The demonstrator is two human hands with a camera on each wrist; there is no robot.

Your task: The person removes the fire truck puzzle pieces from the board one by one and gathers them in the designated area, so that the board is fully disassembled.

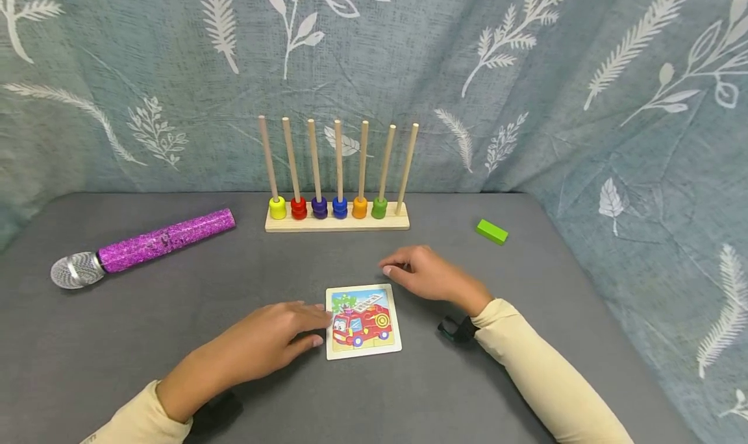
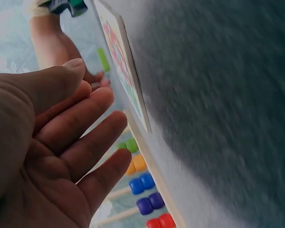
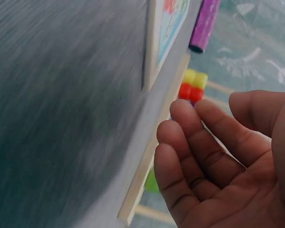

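Observation:
A square jigsaw puzzle [image 1: 363,321] with a red fire truck picture and a pale wooden frame lies flat on the grey table [image 1: 263,392]. My left hand [image 1: 265,340] is at its left edge, fingertips right by the frame, palm empty in the left wrist view. Beyond the puzzle's upper right corner, my right hand [image 1: 429,274] hovers low over the table with relaxed, slightly bent fingers and nothing in them. In the right wrist view the puzzle [image 3: 154,52] stands past the fingertips. Dark camera straps sit at both wrists.
A wooden peg stand [image 1: 337,224] with upright rods and coloured beads stands at the back. The glittery purple microphone [image 1: 166,239] lies at the left. A green block [image 1: 492,232] rests at the back right. Patterned cloth [image 1: 374,54] hangs behind the table.

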